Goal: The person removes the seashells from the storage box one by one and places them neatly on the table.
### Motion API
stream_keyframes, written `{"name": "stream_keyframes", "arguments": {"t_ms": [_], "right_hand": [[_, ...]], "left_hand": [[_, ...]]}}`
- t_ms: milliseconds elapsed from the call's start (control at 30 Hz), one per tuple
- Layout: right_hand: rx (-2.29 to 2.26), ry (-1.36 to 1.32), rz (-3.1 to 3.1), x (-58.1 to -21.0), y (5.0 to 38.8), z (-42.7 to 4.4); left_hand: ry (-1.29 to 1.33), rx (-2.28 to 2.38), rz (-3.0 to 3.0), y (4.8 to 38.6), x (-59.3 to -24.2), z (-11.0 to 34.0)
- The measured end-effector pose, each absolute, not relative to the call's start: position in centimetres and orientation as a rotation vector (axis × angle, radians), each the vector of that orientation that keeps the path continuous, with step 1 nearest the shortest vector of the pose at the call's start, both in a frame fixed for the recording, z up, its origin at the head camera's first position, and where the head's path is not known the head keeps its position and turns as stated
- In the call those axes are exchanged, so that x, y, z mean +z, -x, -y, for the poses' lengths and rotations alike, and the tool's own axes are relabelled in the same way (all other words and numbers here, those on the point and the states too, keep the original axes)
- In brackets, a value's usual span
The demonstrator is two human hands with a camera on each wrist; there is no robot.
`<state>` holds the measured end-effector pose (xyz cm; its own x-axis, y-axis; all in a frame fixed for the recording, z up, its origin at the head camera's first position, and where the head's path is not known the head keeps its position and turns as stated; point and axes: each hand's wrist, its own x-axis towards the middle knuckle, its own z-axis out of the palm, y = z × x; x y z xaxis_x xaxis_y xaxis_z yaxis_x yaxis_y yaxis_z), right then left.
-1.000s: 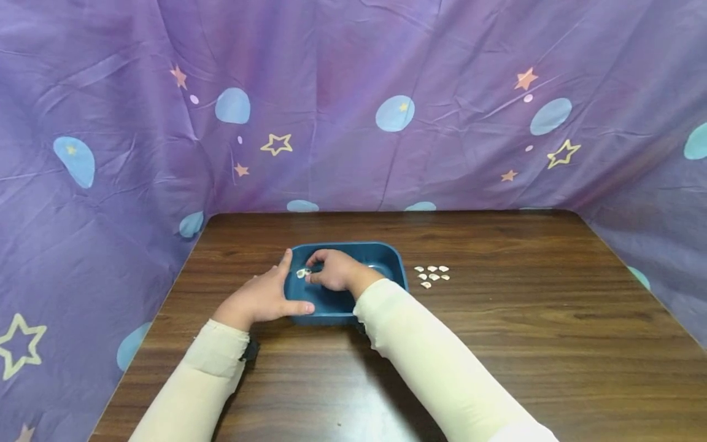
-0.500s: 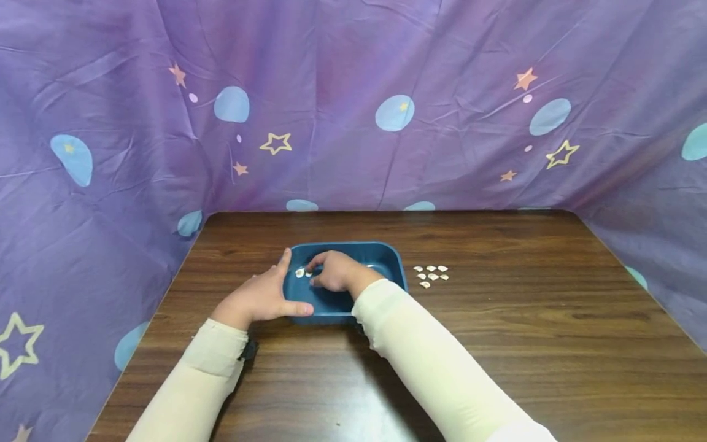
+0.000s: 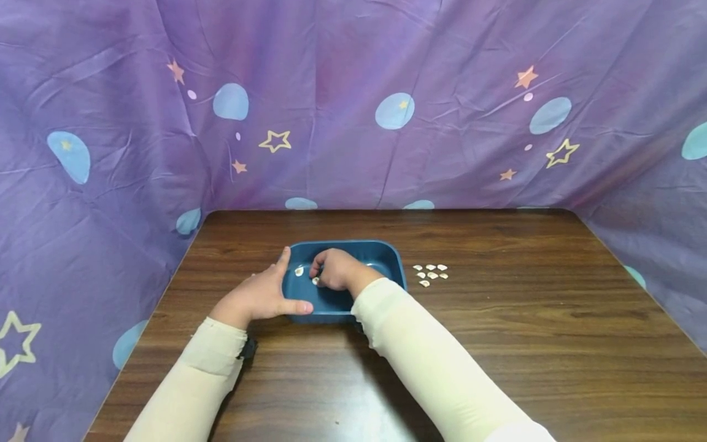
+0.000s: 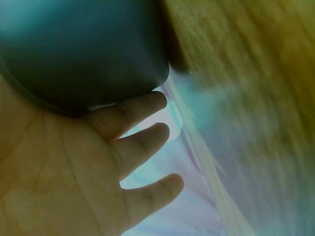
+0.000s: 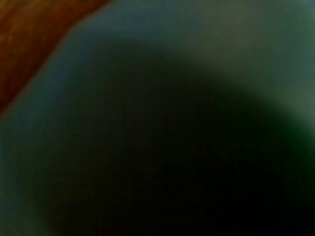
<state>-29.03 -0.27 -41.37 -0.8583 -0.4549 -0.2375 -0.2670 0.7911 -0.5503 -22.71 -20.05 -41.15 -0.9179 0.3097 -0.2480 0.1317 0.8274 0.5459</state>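
Note:
A blue rectangular tray [image 3: 381,245] sits on the wooden table. My left hand [image 3: 259,298] is spread against its left end, thumb over the near rim. In the left wrist view, the straight fingers of the left hand [image 4: 74,162] lie beside the tray's dark wall [image 4: 98,54]. Inside the tray, my right hand [image 3: 338,271] has its fingers curled down and appears to pinch a small white seashell [image 3: 315,281]. Another white seashell [image 3: 299,271] lies near the tray's left end. Only dark blur shows in most of the right wrist view.
Several small white shells [image 3: 432,275] lie in short rows on the table right of the tray. Behind the wooden table [image 3: 525,319] hangs a purple patterned cloth [image 3: 342,166], which also runs down both sides.
The right hand has shifted slightly right and toward me within the tray, and one shell has moved along with it, away from the other. The left hand stays at the tray's end.

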Motion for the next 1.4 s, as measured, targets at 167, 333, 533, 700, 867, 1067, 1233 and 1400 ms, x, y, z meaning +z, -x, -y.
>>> {"name": "stream_keyframes", "arguments": {"t_ms": [167,333,533,700,867,1067,1233,1400], "right_hand": [[-0.671,0.561,-2.630,-41.42,29.11,0.23],[-0.671,0.580,-2.644,-41.47,29.05,0.17],[-0.700,0.560,-2.622,-41.60,29.08,0.19],[-0.688,0.560,-2.611,-41.61,29.12,0.24],[-0.672,0.592,-2.617,-41.43,29.04,0.13],[-0.674,0.587,-2.623,-41.63,29.11,0.19],[-0.685,0.581,-2.611,-41.67,29.12,0.20],[-0.693,0.581,-2.610,-41.73,29.14,0.19]], "left_hand": [[-0.325,0.770,-2.678,22.69,-41.11,20.02],[-0.318,0.764,-2.683,22.59,-41.06,19.96],[-0.322,0.754,-2.689,22.55,-41.08,20.02],[-0.327,0.763,-2.691,22.59,-41.04,20.04],[-0.324,0.759,-2.694,22.57,-41.07,20.02],[-0.328,0.754,-2.697,22.61,-41.15,20.04],[-0.328,0.743,-2.697,22.57,-41.16,20.03],[-0.322,0.742,-2.694,22.59,-41.16,20.00]]}}
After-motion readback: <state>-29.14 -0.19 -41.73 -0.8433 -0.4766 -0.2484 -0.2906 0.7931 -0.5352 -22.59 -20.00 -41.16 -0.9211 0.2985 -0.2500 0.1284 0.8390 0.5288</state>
